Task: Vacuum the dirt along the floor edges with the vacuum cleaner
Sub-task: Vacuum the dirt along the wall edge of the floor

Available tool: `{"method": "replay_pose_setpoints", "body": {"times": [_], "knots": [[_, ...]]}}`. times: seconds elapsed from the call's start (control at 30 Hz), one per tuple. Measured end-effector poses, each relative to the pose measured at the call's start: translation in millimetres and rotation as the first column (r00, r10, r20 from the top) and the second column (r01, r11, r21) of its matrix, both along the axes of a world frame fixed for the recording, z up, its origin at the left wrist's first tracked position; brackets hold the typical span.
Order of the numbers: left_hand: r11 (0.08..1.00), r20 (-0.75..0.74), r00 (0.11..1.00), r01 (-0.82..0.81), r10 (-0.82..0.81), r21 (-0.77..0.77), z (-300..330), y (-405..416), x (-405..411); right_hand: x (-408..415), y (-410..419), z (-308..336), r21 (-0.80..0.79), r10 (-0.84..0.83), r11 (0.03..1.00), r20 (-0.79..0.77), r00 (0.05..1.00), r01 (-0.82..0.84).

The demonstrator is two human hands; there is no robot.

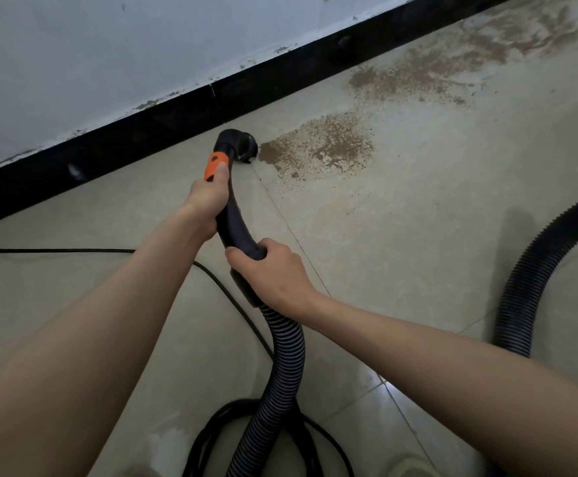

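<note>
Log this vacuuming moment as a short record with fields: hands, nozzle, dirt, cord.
left hand: grips the vacuum handle just below its orange part
right hand: grips the handle's lower end, above the ribbed hose
nozzle: on the floor near the black baseboard, at the edge of the nearest dirt patch
cord: lies on the tiles at left

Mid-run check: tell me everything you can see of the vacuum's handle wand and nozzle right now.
The handle wand is a curved black tube, plastic by its look, with an orange band near its front. It ends in a rounded black nozzle set down on the tile floor, at the left edge of the nearest brown dirt patch, a little off the black baseboard. The left hand grips below the band; the right hand grips where the ribbed hose joins.
</note>
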State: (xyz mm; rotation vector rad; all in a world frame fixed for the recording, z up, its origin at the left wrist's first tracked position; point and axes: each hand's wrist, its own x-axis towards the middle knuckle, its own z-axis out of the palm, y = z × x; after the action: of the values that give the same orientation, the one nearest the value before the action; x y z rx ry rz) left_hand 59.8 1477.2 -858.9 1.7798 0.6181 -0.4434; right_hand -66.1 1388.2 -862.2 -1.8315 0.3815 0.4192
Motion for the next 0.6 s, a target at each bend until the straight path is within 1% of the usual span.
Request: {"method": "replay_pose_setpoints", "body": {"times": [0.1, 0.3, 0.43, 0.6], "knots": [[0.995, -0.008, 1.000, -0.009, 0.008, -0.095, -5.9, 2.6, -0.9, 0.7, -0.8, -0.5, -0.052, 0.020, 0.998, 0.005, 1.000, -0.020], [0.983, -0.050, 0.999, -0.009, 0.000, -0.185, -12.4, 6.5, -5.2, -4.0, 0.5, 1.4, -0.151, 0.067, 0.986, -0.011, 0.998, -0.068], [0.980, -0.075, 0.997, 0.000, -0.015, -0.200, -14.5, 6.9, -5.1, -6.5, 0.6, 1.5, -0.183, 0.081, 0.980, -0.003, 0.997, -0.080], [0.979, -0.092, 0.995, 0.012, -0.031, -0.202, -15.3, 2.6, -2.2, -4.9, -1.0, 0.3, -0.160, 0.063, 0.985, -0.015, 0.998, -0.065]]}}
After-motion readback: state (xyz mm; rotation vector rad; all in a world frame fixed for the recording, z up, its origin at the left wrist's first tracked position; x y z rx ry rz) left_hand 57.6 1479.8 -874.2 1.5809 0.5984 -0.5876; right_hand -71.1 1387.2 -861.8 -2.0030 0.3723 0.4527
